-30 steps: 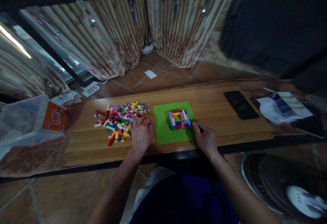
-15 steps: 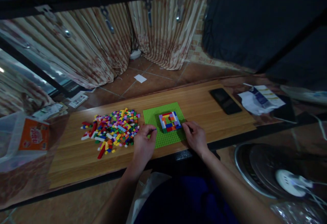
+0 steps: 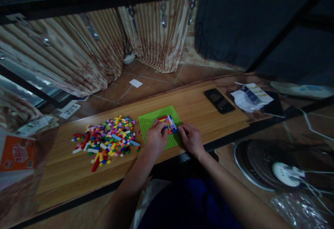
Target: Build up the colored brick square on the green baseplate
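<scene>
A square of multicoloured toy bricks (image 3: 171, 124) stands on the green baseplate (image 3: 148, 117). My left hand (image 3: 156, 140) reaches over its left side and covers part of it. Thumb and forefinger pinch a small blue brick (image 3: 166, 127) at the structure, though its edges are hard to make out in the dim light. Close against the structure's right side is my right hand (image 3: 191, 138), its fingers curled together over the baseplate's right edge. Whatever those fingertips hold, if anything, is hidden.
Loose bricks (image 3: 112, 138) lie heaped on the wooden board (image 3: 65, 173) left of the baseplate. A black phone (image 3: 219, 101) and crumpled paper (image 3: 252, 96) are to the right. A plastic box with an orange label (image 3: 18, 154) stands at far left, a white power strip (image 3: 285, 174) at lower right.
My left hand has moved from the baseplate's left edge onto the brick structure, carrying the small brick. My right hand stays beside the structure. The view has shifted slightly.
</scene>
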Demonstrator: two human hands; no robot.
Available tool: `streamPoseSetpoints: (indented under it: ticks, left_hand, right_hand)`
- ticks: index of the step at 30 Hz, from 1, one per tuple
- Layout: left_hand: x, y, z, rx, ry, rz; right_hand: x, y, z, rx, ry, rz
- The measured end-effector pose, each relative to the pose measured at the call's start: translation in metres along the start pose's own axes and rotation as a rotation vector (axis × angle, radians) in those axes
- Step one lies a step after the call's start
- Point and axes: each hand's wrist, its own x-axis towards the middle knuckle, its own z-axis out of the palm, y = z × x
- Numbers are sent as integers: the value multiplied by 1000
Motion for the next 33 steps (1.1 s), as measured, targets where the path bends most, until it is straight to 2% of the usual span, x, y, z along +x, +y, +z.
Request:
streamPoseSetpoints:
  ticks: [7, 12, 16, 23, 27, 33]
  left_hand:
    - [2, -7, 11, -80, -24, -39]
    - [0, -12, 12, -166, 19, -41]
    - [0, -12, 6, -135, 33, -13]
    - [-1, -8, -3, -68, -26, 77]
    - [-3, -5, -6, -23, -60, 75]
    - [-3, -10, -2, -13, -5, 7]
  right_hand:
    - [0, 2, 2, 9, 10, -2]
    - [0, 3, 3, 3, 13, -12]
    - [-1, 3, 3, -7, 5, -17]
    - [0, 2, 3, -3, -1, -18]
    - [-1, 1, 3, -1, 0, -15]
    - [0, 0, 2, 5, -1, -15]
